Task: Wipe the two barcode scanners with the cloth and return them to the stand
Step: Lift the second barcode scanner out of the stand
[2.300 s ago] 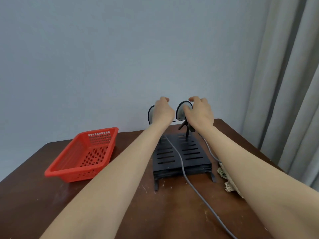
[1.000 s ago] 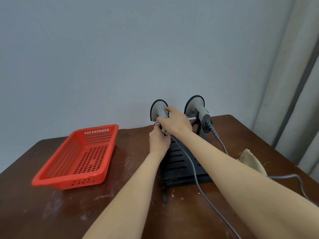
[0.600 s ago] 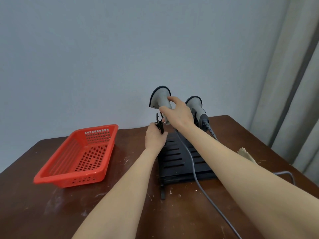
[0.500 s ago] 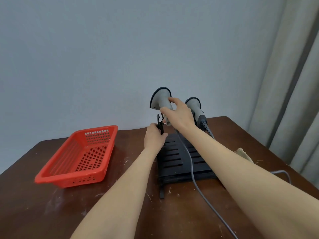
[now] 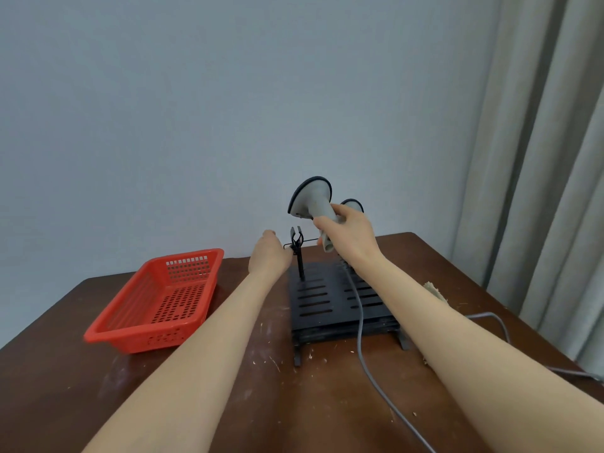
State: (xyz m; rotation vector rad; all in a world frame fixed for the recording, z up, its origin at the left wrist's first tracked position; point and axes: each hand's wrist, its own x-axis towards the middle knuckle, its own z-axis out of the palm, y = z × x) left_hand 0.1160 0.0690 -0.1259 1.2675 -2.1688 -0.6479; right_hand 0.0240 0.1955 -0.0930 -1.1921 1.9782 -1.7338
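Both arms reach forward, right hand [image 5: 346, 238] gripping a scanner [image 5: 310, 199] (raised), left hand [image 5: 269, 255] lower.

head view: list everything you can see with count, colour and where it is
scanners: 2, grey with dark rims; one lifted above the stand, the other behind the hand, mostly hidden
stand: 1, black, slotted, mid table
cloth: 1, beige, right of the stand, partly behind the forearm
cables: 2, grey; one across the stand toward the near edge, one on the table's right
basket: 1, red, table's left
table: 1, dark brown
curtain: grey-beige, right
wall: pale blue-grey, behind
left hand: at the stand's left clip, grip hidden
right hand: grips the lifted scanner's handle
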